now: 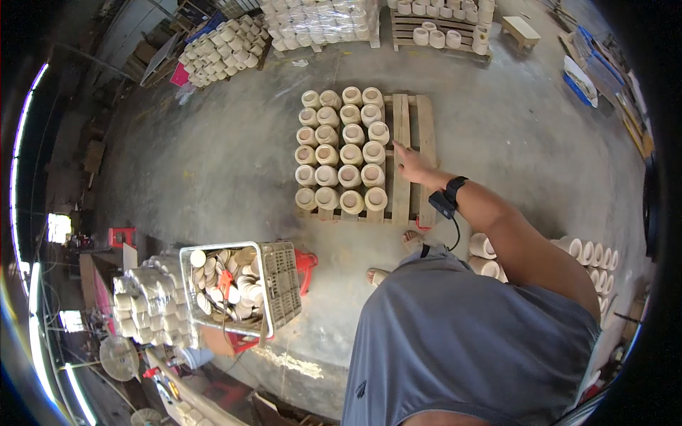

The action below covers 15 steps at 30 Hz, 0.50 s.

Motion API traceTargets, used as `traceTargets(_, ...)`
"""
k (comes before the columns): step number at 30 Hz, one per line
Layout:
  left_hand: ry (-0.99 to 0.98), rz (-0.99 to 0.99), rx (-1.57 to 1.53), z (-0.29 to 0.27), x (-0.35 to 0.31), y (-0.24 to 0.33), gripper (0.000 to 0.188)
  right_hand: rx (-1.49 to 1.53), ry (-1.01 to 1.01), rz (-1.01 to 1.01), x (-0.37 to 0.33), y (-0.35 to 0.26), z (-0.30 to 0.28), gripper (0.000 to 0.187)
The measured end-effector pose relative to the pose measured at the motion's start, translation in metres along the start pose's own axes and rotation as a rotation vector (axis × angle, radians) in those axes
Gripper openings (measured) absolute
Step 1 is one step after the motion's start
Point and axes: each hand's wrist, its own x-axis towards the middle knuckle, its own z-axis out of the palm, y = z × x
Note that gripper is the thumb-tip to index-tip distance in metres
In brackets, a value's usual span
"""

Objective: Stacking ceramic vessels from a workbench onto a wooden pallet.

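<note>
My right hand reaches over the wooden pallet, its fingers stretched out with the index finger foremost. It looks to hold nothing. Just beyond the fingertips is a pale round pot in the rightmost column; I cannot tell whether they touch. Several columns of similar cream pots with brownish round tops stand close together on the pallet's left part. Bare slats show on its right side. A black band and a small dark box with a cable are on my right wrist. My left hand is outside the view.
A plastic crate of flat pale discs with an orange-red tool stands at the lower left, beside a red stool. More pots lie near my right side. Wrapped stacks and a low table stand farther back.
</note>
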Motion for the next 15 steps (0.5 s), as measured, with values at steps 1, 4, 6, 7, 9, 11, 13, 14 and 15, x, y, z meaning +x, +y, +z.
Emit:
traceTargets(1, 0.001, -0.001, -0.002, -0.001, 0.001, 0.001, 0.042, 0.000, 0.002, 0.000, 0.006, 0.009, 0.003, 0.071)
traceTargets(4, 0.004, -0.009, -0.008, 0.000, 0.000, 0.000, 0.042, -0.030, -0.051, 0.004, 0.018, 0.019, 0.006, 0.072)
traceTargets(6, 0.011, -0.021, -0.019, 0.000, -0.003, 0.001, 0.042, -0.010, 0.020, 0.066, 0.018, 0.002, -0.005, 0.072)
traceTargets(7, 0.015, -0.025, -0.023, 0.000, -0.004, 0.001, 0.042, -0.008, 0.021, 0.061, 0.019, -0.003, -0.012, 0.072)
traceTargets(9, 0.022, -0.032, -0.031, 0.001, -0.006, 0.002, 0.042, -0.034, -0.042, 0.043, 0.024, -0.010, -0.026, 0.072)
traceTargets(11, 0.028, -0.038, -0.042, 0.004, -0.008, 0.003, 0.042, 0.009, 0.014, 0.035, 0.024, -0.021, -0.038, 0.073)
traceTargets(13, 0.036, -0.048, -0.056, 0.006, -0.011, 0.003, 0.042, 0.050, 0.066, 0.024, 0.028, -0.026, -0.041, 0.074)
traceTargets(14, 0.038, -0.054, -0.063, 0.008, -0.014, 0.004, 0.042, 0.058, 0.147, 0.016, 0.031, -0.024, -0.042, 0.068)
traceTargets(15, 0.045, -0.059, -0.067, 0.010, -0.015, 0.006, 0.042, 0.066, 0.227, 0.009, 0.033, -0.021, -0.042, 0.063)
